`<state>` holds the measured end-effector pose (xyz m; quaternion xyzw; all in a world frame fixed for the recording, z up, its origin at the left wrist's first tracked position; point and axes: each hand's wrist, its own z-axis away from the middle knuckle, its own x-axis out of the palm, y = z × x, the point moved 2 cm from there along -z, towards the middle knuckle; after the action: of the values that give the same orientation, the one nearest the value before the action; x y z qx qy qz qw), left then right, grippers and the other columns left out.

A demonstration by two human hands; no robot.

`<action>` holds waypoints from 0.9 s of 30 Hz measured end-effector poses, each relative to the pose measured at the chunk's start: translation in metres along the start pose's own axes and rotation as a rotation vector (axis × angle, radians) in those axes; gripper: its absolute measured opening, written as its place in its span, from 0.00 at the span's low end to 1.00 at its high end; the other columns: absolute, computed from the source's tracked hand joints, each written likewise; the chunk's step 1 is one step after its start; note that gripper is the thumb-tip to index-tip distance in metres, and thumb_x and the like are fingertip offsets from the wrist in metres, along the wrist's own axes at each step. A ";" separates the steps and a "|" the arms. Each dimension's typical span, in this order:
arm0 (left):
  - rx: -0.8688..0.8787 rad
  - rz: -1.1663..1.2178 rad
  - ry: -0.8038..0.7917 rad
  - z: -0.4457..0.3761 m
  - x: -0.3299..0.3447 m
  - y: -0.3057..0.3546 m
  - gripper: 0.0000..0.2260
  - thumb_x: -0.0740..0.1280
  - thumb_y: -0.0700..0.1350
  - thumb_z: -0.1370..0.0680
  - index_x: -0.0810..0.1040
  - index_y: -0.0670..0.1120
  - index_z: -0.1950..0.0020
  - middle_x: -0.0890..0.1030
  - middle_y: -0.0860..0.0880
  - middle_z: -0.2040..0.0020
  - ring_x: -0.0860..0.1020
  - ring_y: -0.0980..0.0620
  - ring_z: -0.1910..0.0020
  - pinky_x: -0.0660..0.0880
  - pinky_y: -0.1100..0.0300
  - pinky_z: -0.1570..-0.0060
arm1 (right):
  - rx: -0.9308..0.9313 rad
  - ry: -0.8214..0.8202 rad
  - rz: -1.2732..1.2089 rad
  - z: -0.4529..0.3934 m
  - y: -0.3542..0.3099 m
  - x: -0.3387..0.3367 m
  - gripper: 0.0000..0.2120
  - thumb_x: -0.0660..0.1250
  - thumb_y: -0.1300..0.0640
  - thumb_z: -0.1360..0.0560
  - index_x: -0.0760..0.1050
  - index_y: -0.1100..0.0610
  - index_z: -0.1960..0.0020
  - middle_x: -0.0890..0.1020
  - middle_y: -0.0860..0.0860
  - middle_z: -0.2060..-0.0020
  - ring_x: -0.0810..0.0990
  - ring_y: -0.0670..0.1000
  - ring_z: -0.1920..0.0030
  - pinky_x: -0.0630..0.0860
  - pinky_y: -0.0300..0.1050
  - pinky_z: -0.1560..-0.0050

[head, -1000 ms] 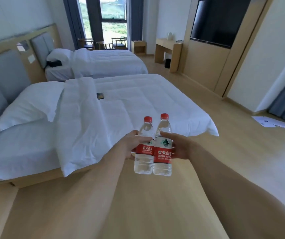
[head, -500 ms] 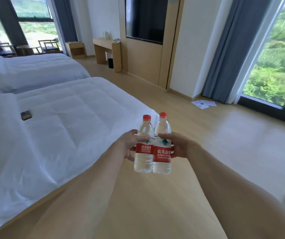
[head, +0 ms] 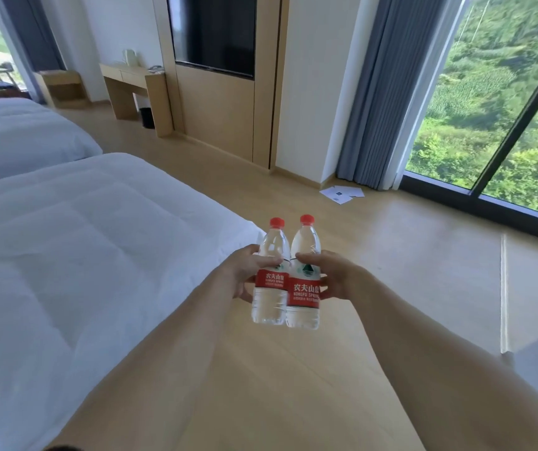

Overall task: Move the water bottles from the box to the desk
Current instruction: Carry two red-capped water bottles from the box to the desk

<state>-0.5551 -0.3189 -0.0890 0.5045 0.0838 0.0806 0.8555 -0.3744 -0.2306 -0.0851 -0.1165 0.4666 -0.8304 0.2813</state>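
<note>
Since half a second ago the view has swung further right: the near bed (head: 66, 255) now fills less of the left side, the window (head: 495, 102) takes more of the right, and the dark item that lay on the bed is out of sight. Both bottles keep the same place before the body, held upright side by side and touching, above the wood floor (head: 391, 262) just past the bed's corner.

The left hand (head: 244, 271) grips the left bottle (head: 270, 275) about its upper body, thumb laid across the front above the red label. The right hand (head: 335, 275) grips the right bottle (head: 305, 278) likewise, its thumb across the shoulder. Each bottle is clear, full of water, with a red cap.

Far off against the back wall stands the worktop (head: 131, 79), pale wood, with a white kettle (head: 130, 56) on it. A dark TV (head: 212, 30) hangs on the panel to its right. Grey curtains (head: 378, 92) hang beside the window, and white papers (head: 342, 193) lie on the floor near their foot. A second bed (head: 17, 131) lies behind the first.
</note>
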 end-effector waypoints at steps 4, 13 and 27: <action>0.006 -0.032 -0.038 -0.056 -0.028 0.035 0.21 0.77 0.49 0.26 0.75 0.51 0.35 0.84 0.45 0.46 0.83 0.45 0.47 0.79 0.32 0.48 | 0.019 0.014 -0.056 -0.055 -0.036 -0.001 0.18 0.73 0.51 0.25 0.75 0.56 0.37 0.83 0.57 0.47 0.82 0.59 0.49 0.79 0.63 0.42; 0.008 -0.089 -0.133 -0.169 -0.033 0.091 0.18 0.77 0.50 0.26 0.77 0.54 0.38 0.85 0.46 0.47 0.83 0.45 0.47 0.79 0.32 0.51 | 0.048 0.092 -0.109 -0.149 -0.080 -0.042 0.17 0.74 0.50 0.26 0.77 0.55 0.41 0.85 0.56 0.49 0.84 0.59 0.50 0.83 0.58 0.52; 0.005 -0.111 -0.057 -0.378 0.033 0.194 0.16 0.76 0.51 0.26 0.77 0.54 0.41 0.85 0.46 0.47 0.83 0.44 0.47 0.78 0.31 0.49 | 0.053 0.067 -0.089 -0.330 -0.168 -0.189 0.22 0.73 0.50 0.26 0.73 0.56 0.36 0.83 0.58 0.46 0.83 0.59 0.51 0.82 0.57 0.53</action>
<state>-0.6182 0.1025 -0.1011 0.5034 0.0875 0.0187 0.8594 -0.4314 0.1804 -0.1081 -0.1020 0.4481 -0.8575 0.2312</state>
